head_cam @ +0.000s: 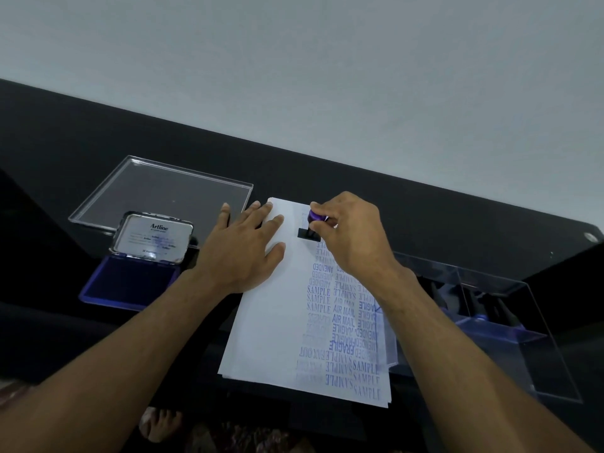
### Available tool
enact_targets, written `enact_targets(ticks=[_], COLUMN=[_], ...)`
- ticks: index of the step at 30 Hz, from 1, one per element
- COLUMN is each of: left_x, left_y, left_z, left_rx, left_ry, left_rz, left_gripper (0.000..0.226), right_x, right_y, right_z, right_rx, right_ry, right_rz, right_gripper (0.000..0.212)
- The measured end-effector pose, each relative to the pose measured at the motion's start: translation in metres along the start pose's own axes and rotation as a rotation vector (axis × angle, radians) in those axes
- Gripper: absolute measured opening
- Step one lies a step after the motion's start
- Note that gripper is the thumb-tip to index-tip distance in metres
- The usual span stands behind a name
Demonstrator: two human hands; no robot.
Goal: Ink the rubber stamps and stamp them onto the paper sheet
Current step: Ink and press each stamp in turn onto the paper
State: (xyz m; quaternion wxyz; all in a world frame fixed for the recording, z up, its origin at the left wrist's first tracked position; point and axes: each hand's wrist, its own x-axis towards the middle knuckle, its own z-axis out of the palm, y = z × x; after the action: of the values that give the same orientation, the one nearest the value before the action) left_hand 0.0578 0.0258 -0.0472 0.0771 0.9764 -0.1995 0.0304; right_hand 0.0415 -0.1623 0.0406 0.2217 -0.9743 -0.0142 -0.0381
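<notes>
The light is dim, soft and cool, with only faint shadows. The dark counter (425, 204) swallows detail, while the clear lid (157, 191) beside it catches pale glare along its rim. Wide-angle distortion tilts the counter's far edge, and print on the paper (271, 322) blurs slightly.

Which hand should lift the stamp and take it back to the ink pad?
Right: the right hand already grips the stamp. The left hand lies flat, steadying the paper sheet.
</notes>
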Motion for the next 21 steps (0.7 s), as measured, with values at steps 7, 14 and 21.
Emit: enact_targets(ticks=[7, 14, 21], left_x=[-0.001, -0.001, -0.001], left_y=[0.000, 0.000, -0.001], left_z=[0.003, 0.004, 0.005], left_rx=[0.006, 0.007, 0.005], left_ry=[0.028, 0.046, 0.049], left_rz=[0.006, 0.005, 0.001], left_gripper=[0.077, 0.074, 0.074], right_x=[0.002, 0.004, 0.006], right_y=[0.001, -0.001, 0.000], right_z=[0.007, 0.012, 0.012], right_rx=[-0.007, 0.010, -0.006], right_ry=[0.007, 0.011, 0.016], right_rz=[-0.012, 0.008, 0.016], right_gripper=[0.033, 0.032, 0.031])
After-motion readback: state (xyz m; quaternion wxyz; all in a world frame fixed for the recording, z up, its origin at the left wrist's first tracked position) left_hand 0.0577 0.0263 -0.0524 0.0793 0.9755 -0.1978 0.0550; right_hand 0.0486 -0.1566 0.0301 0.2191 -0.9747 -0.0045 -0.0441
